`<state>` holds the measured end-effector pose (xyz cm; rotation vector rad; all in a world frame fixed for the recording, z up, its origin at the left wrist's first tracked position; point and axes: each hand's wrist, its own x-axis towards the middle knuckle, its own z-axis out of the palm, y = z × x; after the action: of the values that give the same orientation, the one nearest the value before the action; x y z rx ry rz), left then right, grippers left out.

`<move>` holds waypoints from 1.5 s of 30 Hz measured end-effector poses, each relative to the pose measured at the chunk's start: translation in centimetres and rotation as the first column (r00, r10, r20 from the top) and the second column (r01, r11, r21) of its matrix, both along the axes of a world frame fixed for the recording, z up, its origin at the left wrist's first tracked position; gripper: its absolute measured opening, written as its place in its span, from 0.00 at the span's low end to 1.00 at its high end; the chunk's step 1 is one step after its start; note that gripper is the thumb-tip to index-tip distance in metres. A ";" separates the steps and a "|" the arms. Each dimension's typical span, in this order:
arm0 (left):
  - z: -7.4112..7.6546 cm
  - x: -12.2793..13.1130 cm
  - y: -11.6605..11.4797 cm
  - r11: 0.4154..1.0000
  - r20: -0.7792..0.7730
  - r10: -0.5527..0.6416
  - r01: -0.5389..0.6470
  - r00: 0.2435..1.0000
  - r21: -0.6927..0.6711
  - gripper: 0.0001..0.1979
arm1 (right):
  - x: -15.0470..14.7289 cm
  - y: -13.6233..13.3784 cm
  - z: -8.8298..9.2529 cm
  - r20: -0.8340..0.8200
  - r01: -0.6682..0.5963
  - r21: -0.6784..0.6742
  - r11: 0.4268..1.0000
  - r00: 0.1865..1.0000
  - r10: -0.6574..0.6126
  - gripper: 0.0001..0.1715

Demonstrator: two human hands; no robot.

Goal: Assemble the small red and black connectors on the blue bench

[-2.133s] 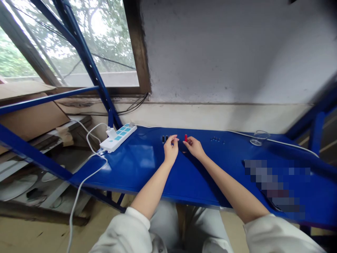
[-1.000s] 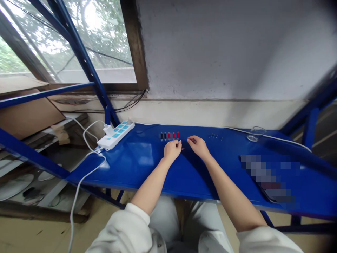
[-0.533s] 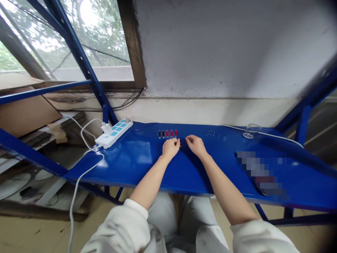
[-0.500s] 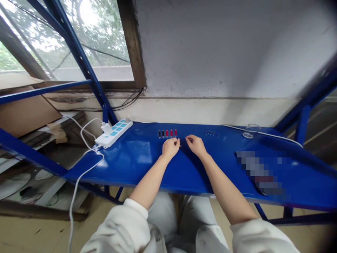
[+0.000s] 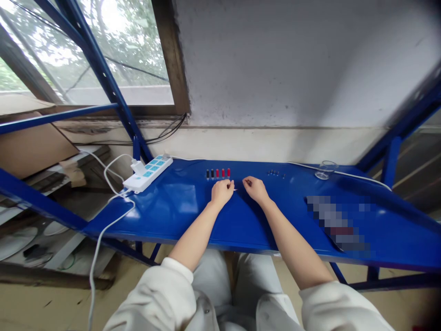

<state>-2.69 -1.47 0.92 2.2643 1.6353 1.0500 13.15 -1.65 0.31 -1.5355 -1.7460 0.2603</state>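
My left hand (image 5: 222, 191) is closed in a pinch above the blue table. A small, thin, pale-tipped piece (image 5: 235, 189) shows at its fingertips, too small to name. Just to the right, my right hand (image 5: 254, 187) is also closed, thumb against fingers; what it holds, if anything, is hidden. A short gap separates the two hands. Right behind my left hand stands a row of small black and red cylinders (image 5: 218, 173) with metallic lower ends. Several tiny metal parts (image 5: 275, 173) stand behind and to the right of my right hand.
A white power strip (image 5: 148, 174) with a plug and cable sits at the table's left end. A clear glass cup (image 5: 324, 171) stands at the back right beside a white cable. A blurred-out flat dark item (image 5: 332, 220) lies on the right. Blue frame posts rise at both ends.
The view has shifted slightly. My left hand has tilted a little, and the thin piece at its fingertips shows more clearly. My right hand keeps nearly the same pose.
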 end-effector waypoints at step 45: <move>0.8 0.8 1.5 0.998 0.164 -0.001 0.012 0.986 -0.068 0.14 | -0.8 -0.2 0.4 -0.011 -0.054 0.006 0.999 0.998 0.054 0.12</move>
<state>-1.85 0.04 1.73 2.0780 1.5721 1.1277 12.33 -1.81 0.73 -1.4818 -1.7798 0.2896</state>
